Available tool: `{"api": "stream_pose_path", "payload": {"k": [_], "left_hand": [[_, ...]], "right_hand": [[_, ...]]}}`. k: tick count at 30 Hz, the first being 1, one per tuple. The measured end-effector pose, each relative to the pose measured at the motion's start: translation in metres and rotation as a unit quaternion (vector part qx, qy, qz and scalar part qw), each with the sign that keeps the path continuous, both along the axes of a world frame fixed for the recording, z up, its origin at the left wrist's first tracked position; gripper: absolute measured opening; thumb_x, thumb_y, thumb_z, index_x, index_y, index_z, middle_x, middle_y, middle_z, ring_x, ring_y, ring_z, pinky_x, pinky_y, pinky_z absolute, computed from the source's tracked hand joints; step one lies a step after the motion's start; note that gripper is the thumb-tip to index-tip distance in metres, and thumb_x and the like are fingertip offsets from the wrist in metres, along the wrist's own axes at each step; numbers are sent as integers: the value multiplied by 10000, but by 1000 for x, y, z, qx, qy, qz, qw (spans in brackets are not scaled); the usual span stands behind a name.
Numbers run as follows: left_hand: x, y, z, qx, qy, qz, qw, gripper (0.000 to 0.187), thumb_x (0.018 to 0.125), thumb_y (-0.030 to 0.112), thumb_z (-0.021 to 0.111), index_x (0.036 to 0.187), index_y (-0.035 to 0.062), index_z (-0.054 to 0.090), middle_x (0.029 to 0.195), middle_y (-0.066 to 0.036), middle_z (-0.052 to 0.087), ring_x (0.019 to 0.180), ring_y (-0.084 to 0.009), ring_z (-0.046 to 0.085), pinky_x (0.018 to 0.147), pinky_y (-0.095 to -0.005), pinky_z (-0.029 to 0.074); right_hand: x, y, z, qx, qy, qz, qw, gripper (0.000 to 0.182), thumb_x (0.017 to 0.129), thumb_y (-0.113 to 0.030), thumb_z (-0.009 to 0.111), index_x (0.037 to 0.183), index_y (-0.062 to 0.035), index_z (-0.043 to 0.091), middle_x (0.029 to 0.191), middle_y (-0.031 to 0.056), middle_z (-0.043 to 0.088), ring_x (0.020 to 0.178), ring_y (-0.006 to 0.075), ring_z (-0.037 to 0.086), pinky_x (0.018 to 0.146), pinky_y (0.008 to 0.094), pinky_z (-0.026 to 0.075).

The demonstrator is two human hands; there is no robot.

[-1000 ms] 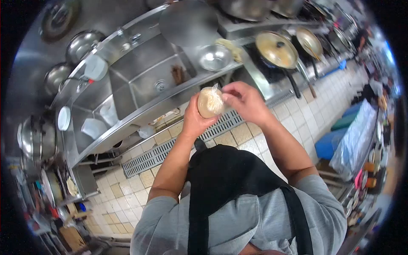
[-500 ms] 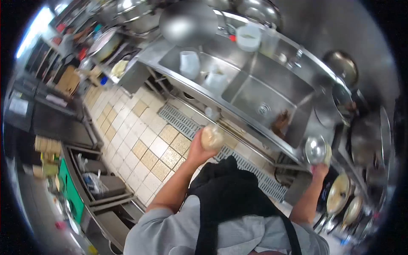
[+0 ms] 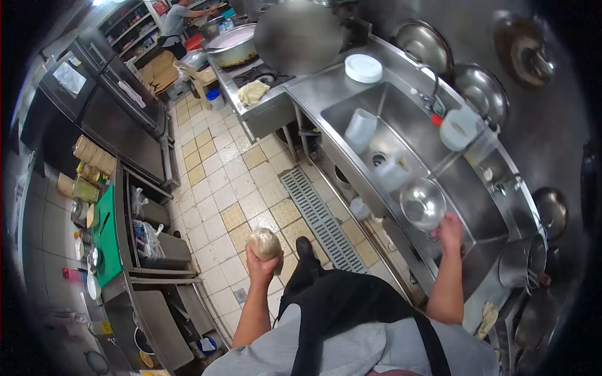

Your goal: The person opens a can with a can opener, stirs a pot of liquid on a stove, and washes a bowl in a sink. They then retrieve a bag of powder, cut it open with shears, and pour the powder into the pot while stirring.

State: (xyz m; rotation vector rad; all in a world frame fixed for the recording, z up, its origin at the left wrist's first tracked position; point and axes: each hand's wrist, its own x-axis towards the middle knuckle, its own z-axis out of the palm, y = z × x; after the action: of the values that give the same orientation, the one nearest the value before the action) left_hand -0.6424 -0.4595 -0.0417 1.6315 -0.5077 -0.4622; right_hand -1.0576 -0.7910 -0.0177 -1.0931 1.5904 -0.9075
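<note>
My left hand (image 3: 260, 266) is closed round a pale tan, rounded bundle (image 3: 264, 243) that looks wrapped in clear plastic, held over the tiled floor. My fingers cover its lower part, and its contents do not show clearly. On the other side, my right hand (image 3: 449, 233) grips the rim of a shiny metal bowl (image 3: 423, 203), which overlaps the sink (image 3: 419, 135) in this view. Near the bowl, a translucent plastic jug (image 3: 394, 172) and a whitish plastic container (image 3: 361, 130) lie in the sink basin.
A floor drain grate (image 3: 326, 216) runs along the sink's front. A counter with a green board (image 3: 108, 238) stands at left. Ahead are a stove with a big pot (image 3: 233, 47), a cloth (image 3: 253, 93) and another person (image 3: 179, 22). Woks (image 3: 480, 94) lean along the right wall.
My view has turned and moved forward along the aisle. The bowl has gone from the right end of the sink to in front of the basins. Both hands keep their holds.
</note>
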Motion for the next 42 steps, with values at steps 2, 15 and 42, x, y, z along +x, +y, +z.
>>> {"api": "stream_pose_path", "payload": {"k": [2,15,42], "left_hand": [[33,-32,-4,18,-29,0,999,733,614,121,847,1232,56,459,1082,-110,610,982,-220,613,860,-350,501],[200,-321,68,-96,-110,-173,974,766,628,201,863,1258,41,458,1142,-134,602,1028,-232,610,897,-357,485],[340,-577,59,-88,-70,-446,888,925,586,162,899,1337,0,382,1217,-154,568,1163,-241,542,995,-363,439]], "right_hand": [[83,-26,22,9,-24,28,999,294,825,-31,550,1110,43,558,765,120,622,487,176,577,415,295,467],[368,-211,29,15,-111,85,990,390,849,-9,521,1228,78,485,880,177,637,581,235,652,483,324,561],[582,-282,99,-383,188,260,866,169,843,-157,633,957,-42,684,888,154,647,820,347,630,735,396,507]]}}
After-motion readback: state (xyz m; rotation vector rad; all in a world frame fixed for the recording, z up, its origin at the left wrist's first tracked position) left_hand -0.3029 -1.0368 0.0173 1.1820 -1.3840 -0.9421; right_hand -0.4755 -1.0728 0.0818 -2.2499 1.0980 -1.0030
